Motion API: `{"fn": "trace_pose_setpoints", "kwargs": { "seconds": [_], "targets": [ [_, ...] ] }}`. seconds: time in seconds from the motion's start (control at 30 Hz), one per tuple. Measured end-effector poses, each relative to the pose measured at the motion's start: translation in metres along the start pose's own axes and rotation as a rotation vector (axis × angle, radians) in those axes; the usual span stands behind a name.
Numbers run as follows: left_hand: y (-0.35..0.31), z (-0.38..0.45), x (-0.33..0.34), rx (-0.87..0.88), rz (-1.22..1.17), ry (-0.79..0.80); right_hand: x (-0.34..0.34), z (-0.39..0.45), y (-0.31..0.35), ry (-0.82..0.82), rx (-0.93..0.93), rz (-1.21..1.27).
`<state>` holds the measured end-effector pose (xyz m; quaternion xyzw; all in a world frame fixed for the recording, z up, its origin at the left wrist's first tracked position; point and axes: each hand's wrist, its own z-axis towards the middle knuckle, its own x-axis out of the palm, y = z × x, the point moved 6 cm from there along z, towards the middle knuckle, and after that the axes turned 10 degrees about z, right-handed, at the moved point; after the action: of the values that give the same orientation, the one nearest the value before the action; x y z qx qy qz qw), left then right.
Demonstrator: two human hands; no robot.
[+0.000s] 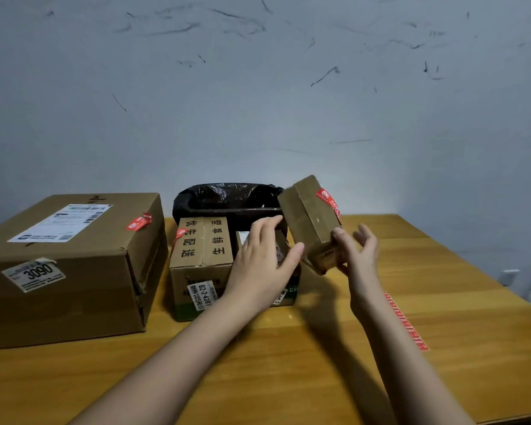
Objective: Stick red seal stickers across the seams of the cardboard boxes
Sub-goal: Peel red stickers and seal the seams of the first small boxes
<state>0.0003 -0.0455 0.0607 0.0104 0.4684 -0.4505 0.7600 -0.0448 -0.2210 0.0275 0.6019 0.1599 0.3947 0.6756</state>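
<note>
The small box (311, 223) is tilted in the air above the table (288, 363), right of the printed box (201, 262). The right hand (357, 251) grips its lower end; the left hand (265, 259), fingers straight, touches its near side. A red sticker (329, 201) crosses its top seam.

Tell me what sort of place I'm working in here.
Probably a plain room at home or a small parcel-handling corner, not a warehouse. A wooden table stands against a scuffed pale wall, with used shipping boxes such as the large labelled box and a bin lined with a black bag behind them.
</note>
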Motion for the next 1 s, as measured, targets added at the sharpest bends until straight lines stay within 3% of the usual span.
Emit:
{"fn": "trace_pose_setpoints", "kwargs": {
  "seconds": [0.1,0.23,0.53,0.67,0.83,1.0],
  "targets": [
    [-0.002,0.001,0.007,-0.204,-0.339,0.12,0.013,-0.013,-0.005,0.074,0.113,0.171],
    [-0.002,-0.002,0.011,-0.393,-0.706,0.255,0.02,-0.027,0.003,0.08,0.054,0.285],
    [-0.013,-0.004,0.014,-0.35,-0.851,0.379,0.027,-0.045,0.026,0.12,-0.011,0.513],
    [-0.016,-0.008,0.012,-0.355,-0.925,0.339,0.035,-0.05,0.02,0.16,0.039,0.635],
    [-0.005,-0.005,-0.01,-0.335,-0.791,0.107,0.036,-0.052,0.015,0.181,0.041,0.439],
    [-0.012,-0.007,-0.043,-0.166,-0.184,-0.091,0.013,-0.048,0.039,-0.02,-0.209,0.305]
  ]
}}
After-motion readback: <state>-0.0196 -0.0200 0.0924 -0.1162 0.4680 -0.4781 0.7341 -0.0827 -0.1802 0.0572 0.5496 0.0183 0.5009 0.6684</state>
